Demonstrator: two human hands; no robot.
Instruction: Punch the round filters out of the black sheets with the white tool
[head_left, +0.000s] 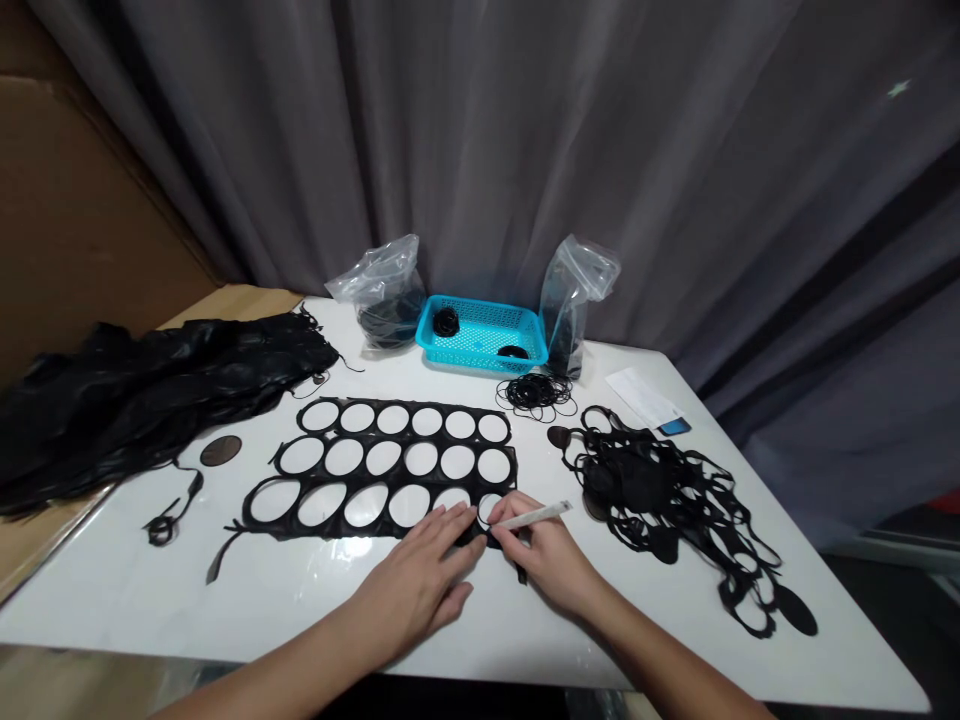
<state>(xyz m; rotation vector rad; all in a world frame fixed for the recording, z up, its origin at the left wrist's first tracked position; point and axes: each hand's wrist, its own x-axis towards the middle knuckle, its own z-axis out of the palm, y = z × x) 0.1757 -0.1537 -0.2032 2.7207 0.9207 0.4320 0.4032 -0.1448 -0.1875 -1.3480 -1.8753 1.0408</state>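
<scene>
On the white counter (pixel 322 605), the nearest black strip of round holes (pixel 388 510) lay crosswise before the person, its long axis running left to right. The right hand (pixel 551 565) was nearer its right end, that grip clamped on a pale slim tool (pixel 538 515) that slanted out to the right while the strip stretched away leftward; the tool's inner end was too small to make out. Just beside it, the left hand (pixel 427 565) lay across the strip, its grip unclosed, fingers extended and thumb apart.
</scene>
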